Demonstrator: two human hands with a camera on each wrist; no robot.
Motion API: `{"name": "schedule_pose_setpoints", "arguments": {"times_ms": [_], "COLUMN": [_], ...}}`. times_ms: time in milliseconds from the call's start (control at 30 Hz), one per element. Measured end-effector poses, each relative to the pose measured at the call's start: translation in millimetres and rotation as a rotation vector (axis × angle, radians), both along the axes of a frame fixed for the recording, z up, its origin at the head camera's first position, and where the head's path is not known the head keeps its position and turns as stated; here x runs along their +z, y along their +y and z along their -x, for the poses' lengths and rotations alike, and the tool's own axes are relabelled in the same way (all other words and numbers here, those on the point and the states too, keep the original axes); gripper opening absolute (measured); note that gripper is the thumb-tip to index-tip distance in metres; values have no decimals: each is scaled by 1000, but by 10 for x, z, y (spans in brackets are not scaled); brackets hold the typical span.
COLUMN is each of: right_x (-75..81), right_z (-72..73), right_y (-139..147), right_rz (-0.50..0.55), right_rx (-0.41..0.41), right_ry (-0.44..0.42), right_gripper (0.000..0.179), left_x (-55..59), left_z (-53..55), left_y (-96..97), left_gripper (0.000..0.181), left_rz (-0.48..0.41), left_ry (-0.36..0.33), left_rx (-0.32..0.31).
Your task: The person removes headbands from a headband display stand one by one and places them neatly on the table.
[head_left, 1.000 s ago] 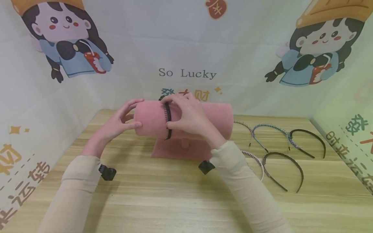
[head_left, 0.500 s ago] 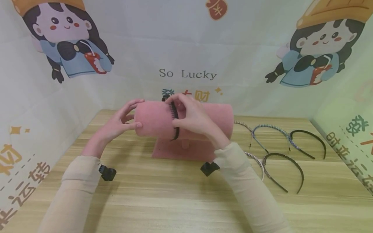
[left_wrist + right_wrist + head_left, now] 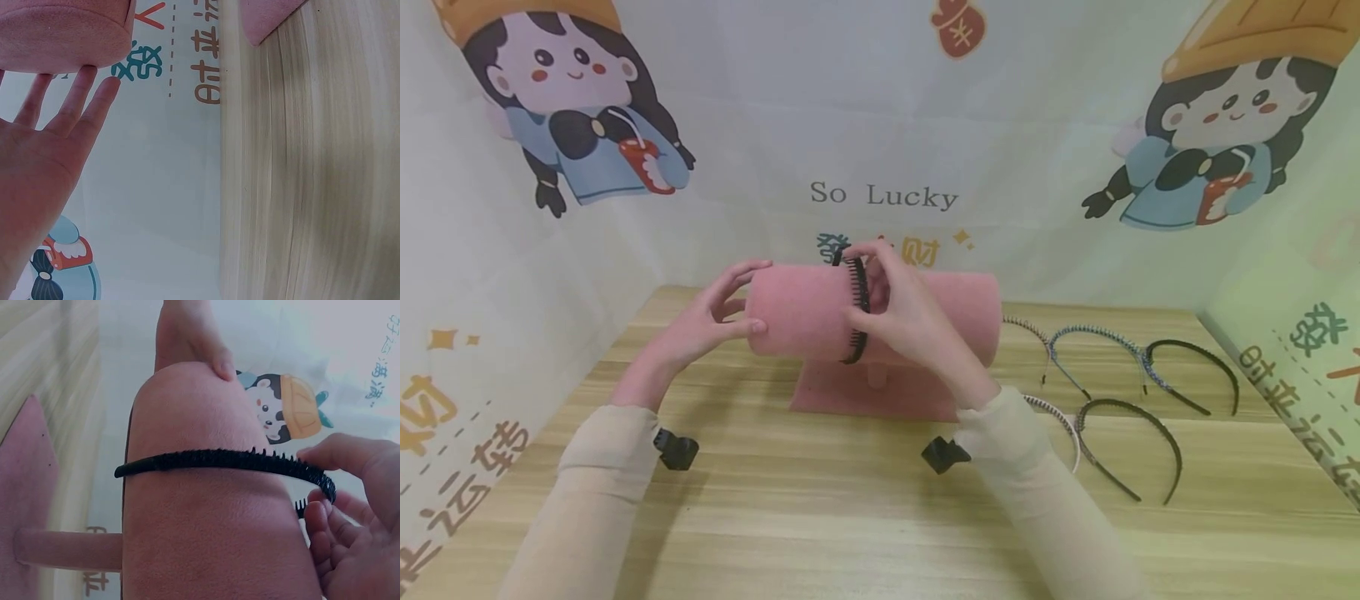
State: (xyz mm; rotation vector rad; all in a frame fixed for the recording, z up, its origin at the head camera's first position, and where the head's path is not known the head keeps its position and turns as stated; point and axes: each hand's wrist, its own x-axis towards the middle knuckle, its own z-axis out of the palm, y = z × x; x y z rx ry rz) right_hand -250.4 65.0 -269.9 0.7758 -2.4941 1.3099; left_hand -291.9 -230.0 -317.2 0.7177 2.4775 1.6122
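Observation:
A pink padded headband display roll (image 3: pixel 797 310) lies level on its pink stand base (image 3: pixel 868 398) in the middle of the table. My left hand (image 3: pixel 696 333) holds the roll's left end, thumb at the front and fingers behind; in the left wrist view, the fingertips touch the end face. Around the roll, right of its left half, sits a black toothed headband (image 3: pixel 231 460). My right hand (image 3: pixel 913 321) pinches the headband between thumb and fingers near its upper part. In the right wrist view one end of the headband lies against the roll's side.
To the right on the wooden table (image 3: pixel 820 525) lie several more headbands: a blue one (image 3: pixel 1097 330), a black one (image 3: pixel 1202 352), a dark brown one (image 3: pixel 1150 414) and a white one (image 3: pixel 1060 410) partly behind the right sleeve. A printed cloth backdrop (image 3: pixel 880 125) encloses the table.
My right hand has slid the black headband to the right along the pink roll. My left hand has stayed at the roll's left end.

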Motion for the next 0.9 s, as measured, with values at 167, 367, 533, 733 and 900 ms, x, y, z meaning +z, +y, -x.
{"name": "schedule_pose_setpoints", "arguments": {"times_ms": [167,367,533,733,900], "right_x": [37,26,-31,-105,-126], "right_z": [-132,-248,-284,-292,-319], "right_y": [12,71,155,239,283], "right_rz": [-12,-18,63,238,316], "right_rx": [-91,-163,-170,-100,-94], "right_ry": [-33,-26,-63,-143,-171], "right_gripper": [67,71,72,70,70], "left_x": [1,-6,-10,-14,-19], "left_z": [-5,-7,2,2,1], "left_y": [2,4,4,-1,-3], "left_gripper": [75,74,74,74,74], "left_rz": [2,0,-4,-8,-10], "left_ry": [2,-1,7,9,7], "left_rx": [3,5,-6,-10,-9]}}
